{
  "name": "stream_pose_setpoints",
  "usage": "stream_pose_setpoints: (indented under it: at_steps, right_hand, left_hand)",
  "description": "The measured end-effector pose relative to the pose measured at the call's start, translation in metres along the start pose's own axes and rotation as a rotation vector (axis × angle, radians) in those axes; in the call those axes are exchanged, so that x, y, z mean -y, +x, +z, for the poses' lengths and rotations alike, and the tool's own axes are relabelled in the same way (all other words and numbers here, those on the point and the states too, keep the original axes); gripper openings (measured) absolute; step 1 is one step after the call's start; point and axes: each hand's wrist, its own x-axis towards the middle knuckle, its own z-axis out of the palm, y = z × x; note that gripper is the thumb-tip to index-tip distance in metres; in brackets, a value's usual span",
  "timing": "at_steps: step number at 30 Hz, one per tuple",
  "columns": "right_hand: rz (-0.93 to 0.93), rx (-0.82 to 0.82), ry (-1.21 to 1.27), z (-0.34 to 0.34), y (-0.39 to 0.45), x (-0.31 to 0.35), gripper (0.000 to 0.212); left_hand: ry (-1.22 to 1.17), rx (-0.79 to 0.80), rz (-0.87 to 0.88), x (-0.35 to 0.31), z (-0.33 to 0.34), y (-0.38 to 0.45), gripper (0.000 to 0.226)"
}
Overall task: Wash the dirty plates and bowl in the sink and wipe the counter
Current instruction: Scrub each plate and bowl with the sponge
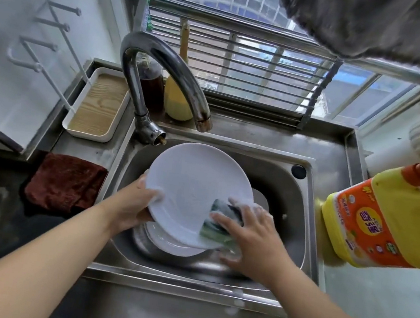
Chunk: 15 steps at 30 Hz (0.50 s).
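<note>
Over the sink: a white plate [195, 183] is held tilted above the steel sink [302, 197], both hands on it.
Left hand: the left hand [135, 203] grips the plate's left rim, fingers [157, 196] curled over the edge and clamped on it, suds on them.
Right hand: the right hand [250, 231] presses a green sponge [221, 223] against the plate's lower right face; its fingers lie spread and fairly straight over the sponge, soapy at the tips.
Under the fingers: a second white dish [174, 242] lies in the sink bottom, partly hidden by the held plate; whether it is a plate or a bowl cannot be told.
Beyond the fingers: the curved faucet [161, 72] arches over the plate's far rim.
Left of the left fingers: a dark red cloth [64, 182] lies folded on the desk, just beside the sink.
Right of the right fingers: a yellow detergent bottle [393, 217] with a red pump stands on the desk, well apart from the hand.
</note>
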Motion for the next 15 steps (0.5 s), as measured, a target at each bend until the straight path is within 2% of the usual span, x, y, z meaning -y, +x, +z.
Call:
stream_pose_setpoints:
  at_steps: [3, 4, 6, 7, 8, 10, 13, 15]
  right_hand:
    - [0.007, -0.131, -0.132, -0.002, 0.005, -0.009, 0.074]
    - [0.058, -0.185, -0.143, -0.001, 0.007, -0.005, 0.073]
    - [0.187, -0.258, -0.101, 0.002, 0.012, 0.014, 0.072]
    - [0.252, -0.255, -0.055, 0.007, 0.015, 0.026, 0.075]
    - [0.299, -0.243, -0.010, 0.012, 0.016, 0.036, 0.078]
    - [0.279, -0.244, 0.033, 0.020, 0.012, 0.040, 0.083]
    - [0.188, -0.280, -0.048, 0.022, -0.005, -0.001, 0.077]
    - [0.305, -0.319, -0.070, 0.018, -0.008, -0.014, 0.069]
  left_hand:
    - [-0.044, 0.104, -0.084, -0.002, -0.007, 0.004, 0.071]
    - [-0.097, 0.071, -0.070, 0.001, -0.002, 0.005, 0.071]
    - [-0.235, -0.143, 0.027, 0.016, 0.019, 0.008, 0.070]
    - [-0.300, -0.228, 0.087, 0.026, 0.036, 0.007, 0.068]
    - [-0.353, -0.247, 0.128, 0.035, 0.052, 0.005, 0.065]
    - [-0.359, -0.179, 0.124, 0.044, 0.069, -0.002, 0.059]
    - [-0.217, -0.007, -0.001, 0.027, 0.040, -0.004, 0.061]
    - [-0.205, 0.013, -0.037, 0.021, 0.027, -0.003, 0.065]
